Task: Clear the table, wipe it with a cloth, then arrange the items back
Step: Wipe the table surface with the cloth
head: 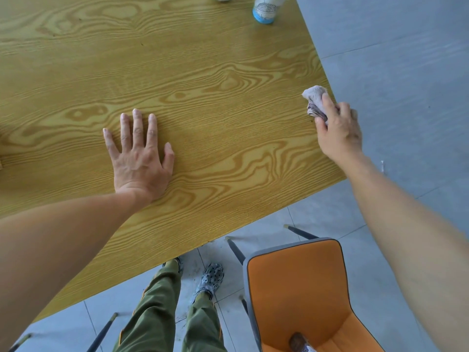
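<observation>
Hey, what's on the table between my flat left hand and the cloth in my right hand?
Nothing: the head view shows only bare wood-grain table between the left hand and the cloth.

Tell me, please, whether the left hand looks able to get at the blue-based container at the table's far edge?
Probably, with a stretch: bare tabletop lies between the flat left hand and the container; nothing blocks it.
</observation>
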